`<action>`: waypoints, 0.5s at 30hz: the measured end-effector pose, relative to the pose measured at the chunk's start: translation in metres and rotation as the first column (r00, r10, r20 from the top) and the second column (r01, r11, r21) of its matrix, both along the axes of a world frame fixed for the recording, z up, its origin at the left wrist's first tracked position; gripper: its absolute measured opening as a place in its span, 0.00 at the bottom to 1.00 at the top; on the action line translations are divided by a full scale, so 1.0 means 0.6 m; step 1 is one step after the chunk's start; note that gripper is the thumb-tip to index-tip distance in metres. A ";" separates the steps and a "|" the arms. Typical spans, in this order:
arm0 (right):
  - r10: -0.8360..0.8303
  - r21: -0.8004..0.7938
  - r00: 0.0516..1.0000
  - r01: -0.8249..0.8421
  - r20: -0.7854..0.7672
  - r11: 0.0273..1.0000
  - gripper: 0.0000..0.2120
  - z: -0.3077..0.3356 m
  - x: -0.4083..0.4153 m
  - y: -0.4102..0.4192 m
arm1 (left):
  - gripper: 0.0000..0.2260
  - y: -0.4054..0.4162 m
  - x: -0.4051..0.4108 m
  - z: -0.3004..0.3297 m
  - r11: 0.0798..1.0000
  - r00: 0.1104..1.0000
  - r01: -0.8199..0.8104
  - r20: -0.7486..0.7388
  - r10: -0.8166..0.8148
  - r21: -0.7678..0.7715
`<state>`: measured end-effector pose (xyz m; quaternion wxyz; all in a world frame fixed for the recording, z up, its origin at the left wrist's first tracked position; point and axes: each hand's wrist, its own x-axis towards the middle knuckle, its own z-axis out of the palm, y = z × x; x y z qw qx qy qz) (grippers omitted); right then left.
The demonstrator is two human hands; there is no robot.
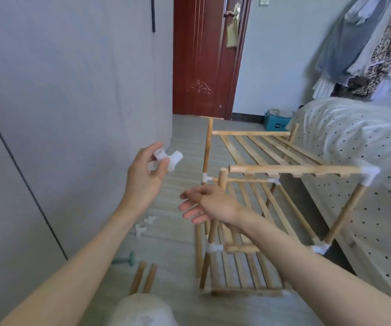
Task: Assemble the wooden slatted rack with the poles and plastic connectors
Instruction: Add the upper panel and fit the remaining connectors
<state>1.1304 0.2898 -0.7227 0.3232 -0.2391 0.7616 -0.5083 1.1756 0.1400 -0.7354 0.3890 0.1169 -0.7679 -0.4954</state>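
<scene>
- The wooden slatted rack (pixel 260 184) stands half-built on the floor (pixel 180 231), close beside the bed: round pale poles joined at the corners by white plastic connectors, flat slats running along its tiers.
- Left hand (pixel 145 177) is up in the air, left of the rack, its grip pinching a white plastic connector (pixel 168 160) between thumb and fingertips; the piece is a chunky, branched tube fitting with open round sockets.
- Right hand (pixel 209 204) hovers in front of the near upright pole (pixel 222 178), grip spread loose, fingers straight and pointing left, holding nothing; whether it brushes the pole I cannot tell.
- That upright's top end is bare wood, right beside the free end of the long top rail (pixel 295 169).
- Far end of that rail sits in a white corner connector (pixel 370 175), which also takes a slanting pole going down.
- On the floor, left of the rack: two small spare connectors (pixel 144 225), blurred, and two loose poles (pixel 144 277) lying side by side.
- A small green object (pixel 126 258) lies near those poles, too blurred to name.
- Bed (pixel 366 161) on the right wears a white cover with dark dots.
- Behind: a dark red wooden door (pixel 204 55), a teal box (pixel 277 122), grey wardrobe panels (pixel 60 90) on the left, clothes hanging (pixel 373 43) top right.
</scene>
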 end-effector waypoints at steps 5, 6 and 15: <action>-0.136 -0.158 0.991 0.134 -0.005 0.978 0.14 0.018 -0.021 0.092 | 0.08 0.076 -0.032 0.032 0.996 0.996 0.079 -0.032 -0.081 -0.048; -0.181 -0.205 0.983 0.179 0.009 0.962 0.14 0.016 -0.028 0.104 | 0.07 0.085 -0.039 0.036 0.992 0.994 0.100 -0.046 -0.103 -0.071; -0.387 -0.312 0.877 0.467 0.287 0.827 0.20 -0.006 -0.078 0.125 | 0.16 0.111 -0.083 0.019 0.945 0.961 0.271 0.003 -0.275 -0.181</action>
